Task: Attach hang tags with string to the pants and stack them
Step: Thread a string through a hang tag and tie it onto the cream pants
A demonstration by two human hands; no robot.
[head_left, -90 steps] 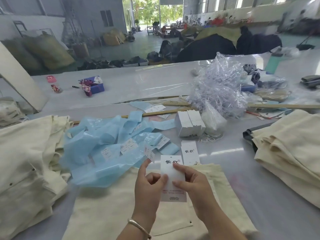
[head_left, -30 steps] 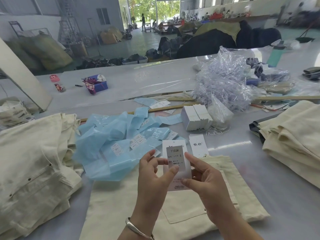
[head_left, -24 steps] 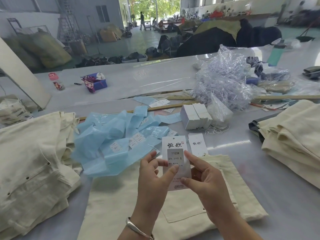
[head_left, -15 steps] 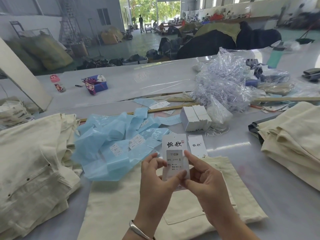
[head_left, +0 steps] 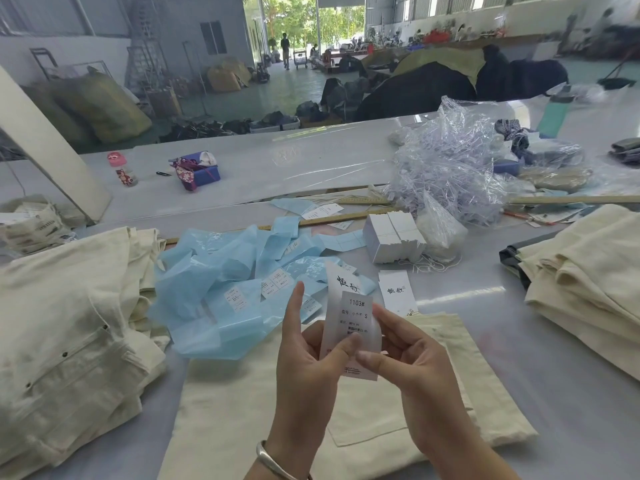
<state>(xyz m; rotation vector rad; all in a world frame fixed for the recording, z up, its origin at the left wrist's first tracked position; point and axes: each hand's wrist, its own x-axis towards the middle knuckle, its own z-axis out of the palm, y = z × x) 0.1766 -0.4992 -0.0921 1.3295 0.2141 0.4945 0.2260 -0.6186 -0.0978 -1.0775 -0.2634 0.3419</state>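
Note:
A white hang tag [head_left: 349, 306] with a grey size sticker reading 1103# is held upright between both hands, slightly bowed. My left hand [head_left: 308, 362] pinches its lower left, thumb pressing on the sticker, index finger raised straight. My right hand [head_left: 412, 362] pinches the tag's right edge. Under the hands lies a folded pair of cream pants [head_left: 346, 427] with a back pocket showing. A second hang tag [head_left: 396, 294] lies on the table just beyond the pants. No string is visible on the held tag.
Blue sticker backing strips [head_left: 225, 289] litter the table centre-left. A block of white tags [head_left: 394, 237] and a heap of clear plastic bags [head_left: 450, 168] sit behind. Cream pants piles lie at left [head_left: 69, 334] and right [head_left: 588, 271]. Wooden rulers [head_left: 332, 220] cross the table.
The grey size sticker has appeared on the tag's face. My left thumb has slid over the sticker's lower part, the tag has tilted and bowed, and my left index finger has lifted.

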